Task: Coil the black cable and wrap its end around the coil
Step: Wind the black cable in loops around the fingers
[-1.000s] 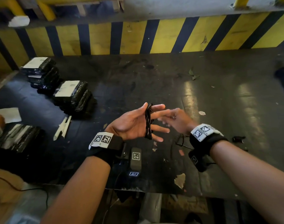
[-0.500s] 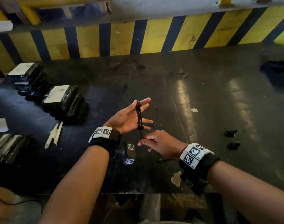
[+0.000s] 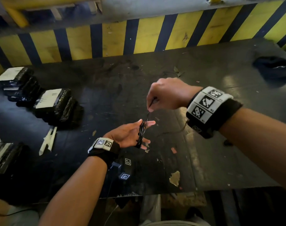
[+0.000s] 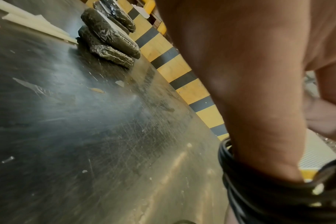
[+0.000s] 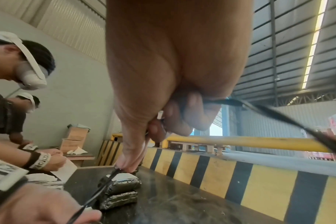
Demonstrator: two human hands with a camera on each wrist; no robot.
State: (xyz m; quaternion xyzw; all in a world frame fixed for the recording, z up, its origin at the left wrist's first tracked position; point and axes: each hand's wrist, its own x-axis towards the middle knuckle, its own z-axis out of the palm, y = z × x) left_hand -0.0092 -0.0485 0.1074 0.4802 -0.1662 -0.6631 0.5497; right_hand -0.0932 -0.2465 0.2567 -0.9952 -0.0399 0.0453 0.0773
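Pinching the free run of the black cable [image 3: 146,116] between thumb and fingertips, our right hand [image 3: 167,95] draws it taut above the coil; that grip is pressed together on the strand, whose loose tail shows trailing away past the palm in the right wrist view. Our left hand [image 3: 131,136] stays spread, palm up and fingers straight, and the coil [image 3: 141,135] sits looped around those fingers above the worktop [image 3: 204,70], touching nothing else.

Largest to smallest, we see: the dark scratched worktop, backed by a yellow-and-black striped barrier [image 3: 139,36]; stacks of black wrapped packs [image 3: 57,105] with white labels at far left; a dark bundle [image 3: 271,67] at far right; pale strips [image 3: 47,141] near the packs; paint chips and scraps.

We judge the winding still under way, the end wrap not yet begun. Risks: if the left fingers close or tilt, the loops could slide off the fingertips and spring apart; a slack pull would lay loose, uneven turns; the trailing tail could snag on worktop debris.

No open container is visible; what the wrapped packs hold we cannot tell.
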